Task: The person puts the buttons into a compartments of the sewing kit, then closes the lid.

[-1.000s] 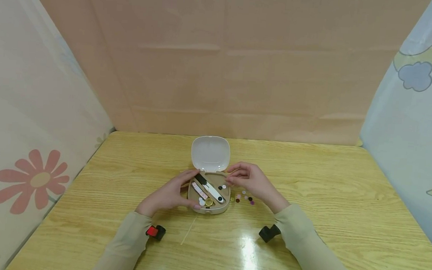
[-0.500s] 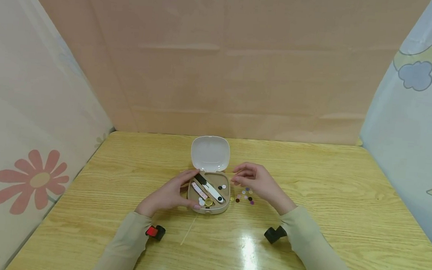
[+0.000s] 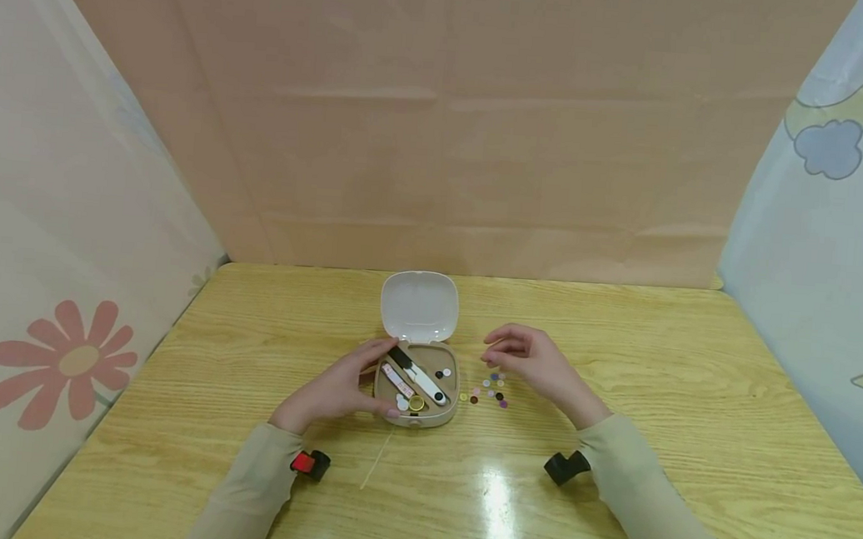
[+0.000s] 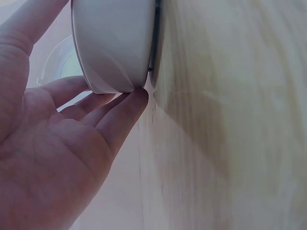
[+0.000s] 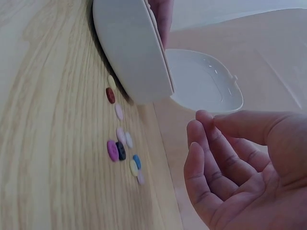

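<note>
A beige sewing box (image 3: 432, 421) stands on the table with its white lid (image 3: 420, 306) raised at the back. My left hand (image 3: 338, 390) holds its left side, thumb at the front edge and fingers along the side. Inside lie a white tool with a black end (image 3: 427, 381), a pink-and-white printed strip (image 3: 398, 380), a gold ring (image 3: 417, 403), and a black button (image 3: 439, 375) beside a white button (image 3: 447, 372). My right hand (image 3: 533, 363) hovers right of the box, fingers loosely bent and thumb near the index fingertip, with nothing visible between them.
Several small coloured buttons (image 5: 113, 150) lie scattered on the wooden table (image 3: 692, 405) just right of the box, below my right hand. A thin pale stick (image 3: 376, 459) lies in front of the box. Fabric walls (image 3: 441, 136) enclose the back and sides.
My right hand has drawn away from the box's right rim toward the right, uncovering more of the buttons on the table. My left hand and the box have stayed in place.
</note>
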